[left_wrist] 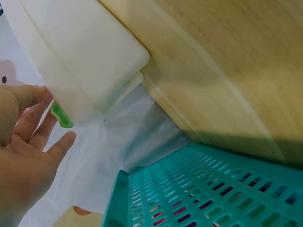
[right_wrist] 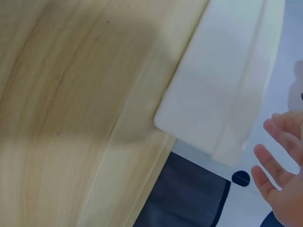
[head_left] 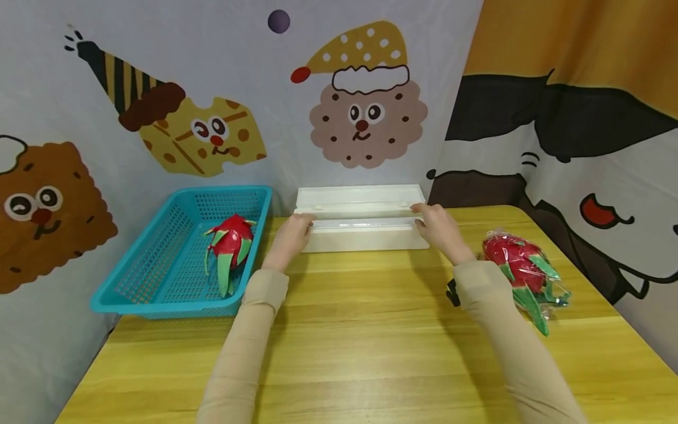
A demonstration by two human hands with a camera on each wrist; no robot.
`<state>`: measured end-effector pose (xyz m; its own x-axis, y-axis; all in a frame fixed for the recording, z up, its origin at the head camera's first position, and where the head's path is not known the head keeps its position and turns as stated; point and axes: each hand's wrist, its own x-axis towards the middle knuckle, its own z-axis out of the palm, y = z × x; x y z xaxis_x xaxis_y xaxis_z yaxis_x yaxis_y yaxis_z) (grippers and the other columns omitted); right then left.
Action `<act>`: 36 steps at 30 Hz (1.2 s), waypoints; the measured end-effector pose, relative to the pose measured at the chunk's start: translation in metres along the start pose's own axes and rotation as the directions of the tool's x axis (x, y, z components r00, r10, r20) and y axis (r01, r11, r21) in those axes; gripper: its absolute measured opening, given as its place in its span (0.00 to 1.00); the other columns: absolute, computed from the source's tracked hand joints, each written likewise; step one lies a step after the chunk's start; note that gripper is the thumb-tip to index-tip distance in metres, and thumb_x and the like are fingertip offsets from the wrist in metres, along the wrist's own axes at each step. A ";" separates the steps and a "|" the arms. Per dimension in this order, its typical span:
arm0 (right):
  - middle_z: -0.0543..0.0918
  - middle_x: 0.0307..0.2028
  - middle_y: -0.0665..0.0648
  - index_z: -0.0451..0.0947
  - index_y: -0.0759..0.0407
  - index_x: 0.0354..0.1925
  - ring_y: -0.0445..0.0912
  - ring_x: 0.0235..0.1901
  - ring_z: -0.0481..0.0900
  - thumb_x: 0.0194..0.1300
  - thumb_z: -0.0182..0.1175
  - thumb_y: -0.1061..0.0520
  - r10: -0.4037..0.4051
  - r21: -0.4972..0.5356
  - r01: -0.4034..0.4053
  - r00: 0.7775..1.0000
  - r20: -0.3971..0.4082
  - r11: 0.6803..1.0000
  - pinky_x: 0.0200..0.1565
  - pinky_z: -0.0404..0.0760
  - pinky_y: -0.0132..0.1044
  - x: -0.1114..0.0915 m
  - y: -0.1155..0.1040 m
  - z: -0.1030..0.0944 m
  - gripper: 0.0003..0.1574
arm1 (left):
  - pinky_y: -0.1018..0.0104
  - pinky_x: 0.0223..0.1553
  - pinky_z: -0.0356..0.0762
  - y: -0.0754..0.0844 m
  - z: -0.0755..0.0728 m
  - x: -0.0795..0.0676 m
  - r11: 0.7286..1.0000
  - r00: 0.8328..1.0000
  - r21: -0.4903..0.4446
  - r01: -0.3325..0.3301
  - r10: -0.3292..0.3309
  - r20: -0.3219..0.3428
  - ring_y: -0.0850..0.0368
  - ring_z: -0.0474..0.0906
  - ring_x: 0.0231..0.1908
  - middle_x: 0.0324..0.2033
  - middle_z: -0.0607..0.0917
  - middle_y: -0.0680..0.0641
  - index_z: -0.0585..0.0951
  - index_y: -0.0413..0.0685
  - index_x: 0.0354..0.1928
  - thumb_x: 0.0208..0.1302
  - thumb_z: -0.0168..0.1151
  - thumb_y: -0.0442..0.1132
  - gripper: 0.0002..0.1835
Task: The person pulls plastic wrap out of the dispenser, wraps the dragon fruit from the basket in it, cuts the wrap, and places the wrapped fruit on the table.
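A long white cling film dispenser (head_left: 365,238) lies near the back of the table with its lid (head_left: 360,194) raised. A clear, shiny strip runs along its opening. At the dispenser's left end my left hand (head_left: 290,238) touches the edge with its fingertips. The left wrist view shows those fingers loosely extended beside a small green piece (left_wrist: 61,115) on the end. My right hand (head_left: 441,228) is at the right end, thumb and forefinger apart around the opening's corner. Its other fingers spread loosely in the right wrist view. Whether either hand pinches film is too small to see.
A blue plastic basket (head_left: 153,307) stands on the left, holding a red and green dragon fruit (head_left: 233,244). Another dragon fruit (head_left: 521,268), wrapped in clear film, lies right of the right forearm. A cartoon-printed cloth (head_left: 286,141) hangs behind the wooden table (head_left: 360,353).
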<state>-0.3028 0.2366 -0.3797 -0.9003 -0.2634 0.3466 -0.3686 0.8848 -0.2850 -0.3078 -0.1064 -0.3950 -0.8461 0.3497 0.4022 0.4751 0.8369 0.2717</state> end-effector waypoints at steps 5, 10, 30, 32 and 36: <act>0.86 0.44 0.62 0.79 0.62 0.50 0.61 0.41 0.78 0.63 0.58 0.66 0.008 -0.078 -0.008 1.000 -0.004 0.997 0.33 0.80 0.47 0.009 -0.001 0.010 0.16 | 0.54 0.43 0.83 -0.001 0.002 0.005 1.000 1.000 0.015 0.014 -0.014 0.003 0.44 0.84 0.42 0.42 0.87 0.39 0.83 0.38 0.45 0.64 0.55 0.27 0.11; 0.86 0.38 0.64 0.83 0.64 0.44 0.60 0.35 0.79 0.62 0.58 0.67 -0.019 -0.071 0.015 0.998 -0.062 0.997 0.31 0.81 0.47 0.013 0.000 0.016 0.12 | 0.56 0.38 0.83 -0.002 0.003 0.008 0.999 1.000 0.038 0.020 -0.020 -0.011 0.45 0.83 0.35 0.35 0.87 0.40 0.81 0.39 0.39 0.64 0.56 0.27 0.06; 0.76 0.35 0.68 0.83 0.73 0.39 0.57 0.36 0.73 0.63 0.60 0.66 0.122 0.130 -0.108 0.987 -0.105 0.986 0.38 0.80 0.47 0.018 0.005 0.026 0.10 | 0.60 0.41 0.81 -0.012 0.010 0.019 0.963 0.971 -0.125 0.240 -0.240 0.015 0.46 0.79 0.39 0.39 0.79 0.39 0.85 0.36 0.42 0.65 0.59 0.35 0.11; 0.76 0.34 0.69 0.83 0.74 0.39 0.58 0.36 0.73 0.63 0.59 0.66 0.135 0.180 -0.109 0.981 -0.138 0.978 0.39 0.78 0.47 0.018 0.008 0.028 0.10 | 0.59 0.41 0.81 -0.013 0.011 0.018 0.961 0.973 -0.156 0.227 -0.231 -0.006 0.45 0.79 0.39 0.39 0.80 0.39 0.85 0.36 0.40 0.66 0.58 0.35 0.10; 0.79 0.35 0.71 0.82 0.74 0.39 0.59 0.35 0.74 0.65 0.58 0.64 0.198 0.295 -0.143 0.966 -0.166 0.945 0.37 0.75 0.45 0.018 0.010 0.029 0.12 | 0.57 0.43 0.82 -0.018 0.015 0.017 0.949 0.973 -0.251 0.194 -0.218 -0.072 0.44 0.81 0.40 0.38 0.83 0.37 0.84 0.35 0.39 0.65 0.59 0.34 0.09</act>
<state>-0.3297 0.2292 -0.4024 -0.9041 -0.0159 0.4270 -0.2882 0.7603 -0.5821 -0.3339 -0.1093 -0.4062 -0.9095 0.1275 0.3956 0.3473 0.7561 0.5547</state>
